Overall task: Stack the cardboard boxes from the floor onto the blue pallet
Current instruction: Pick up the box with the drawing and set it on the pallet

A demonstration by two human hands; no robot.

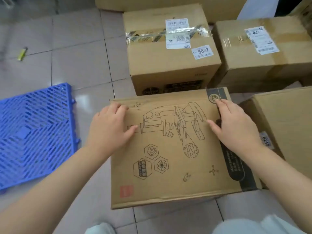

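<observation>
Both hands, left (108, 127) and right (236, 127), lie spread flat on the printed box (168, 149), which sits on the floor just beside the empty pallet (33, 132); stiff, probably light, it seems best gripped by opposite side edges.

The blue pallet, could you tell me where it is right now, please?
In the head view the blue pallet lies flat on the tiled floor at the left, beside the microscope-print box.

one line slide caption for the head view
Both hands, left and right, rest flat on a microscope-printed cardboard box beside the bare blue pallet.
</observation>
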